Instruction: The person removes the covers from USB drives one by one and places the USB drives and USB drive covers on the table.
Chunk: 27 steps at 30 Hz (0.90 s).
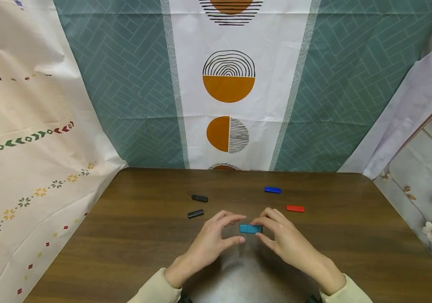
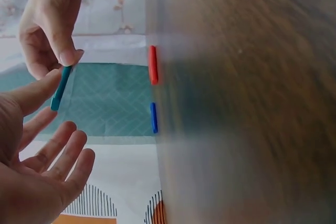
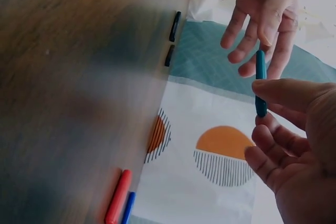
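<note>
Pale sleeves [image 1: 158, 289] are seen nearest, at the front of the tabletop [image 1: 125, 235]. One end of a teal stick [image 1: 248, 229] is pinched by the right hand [image 1: 286, 236], its grip clamped there, and the stick is held above the tabletop. The left hand [image 1: 209, 237] is held with its grip apart about the other end; whether that end is touched cannot quite be told. Beyond the left hand two black sticks [image 1: 195, 213] are laid; beyond the right, a blue stick [image 1: 273, 190] and a red stick [image 1: 295, 208].
</note>
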Each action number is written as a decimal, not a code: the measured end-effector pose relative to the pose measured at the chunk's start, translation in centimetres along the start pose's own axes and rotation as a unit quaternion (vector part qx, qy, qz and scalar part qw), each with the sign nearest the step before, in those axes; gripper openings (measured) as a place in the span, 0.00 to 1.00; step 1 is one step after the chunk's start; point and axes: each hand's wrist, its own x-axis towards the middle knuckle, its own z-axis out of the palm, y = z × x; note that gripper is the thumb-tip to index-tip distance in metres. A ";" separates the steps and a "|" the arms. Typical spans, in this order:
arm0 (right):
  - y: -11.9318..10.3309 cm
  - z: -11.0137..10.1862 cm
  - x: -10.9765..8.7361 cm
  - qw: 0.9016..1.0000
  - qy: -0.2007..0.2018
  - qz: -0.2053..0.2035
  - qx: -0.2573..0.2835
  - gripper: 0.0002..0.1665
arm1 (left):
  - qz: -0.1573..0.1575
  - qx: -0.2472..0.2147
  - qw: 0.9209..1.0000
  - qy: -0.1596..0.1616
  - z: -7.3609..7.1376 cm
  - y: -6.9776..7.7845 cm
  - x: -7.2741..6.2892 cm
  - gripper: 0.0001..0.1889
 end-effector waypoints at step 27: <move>0.5 0.0 0.4 0.999 0.008 -0.027 -0.025 0.26 | 0.034 0.001 0.997 0.076 0.7 -0.3 0.7 0.18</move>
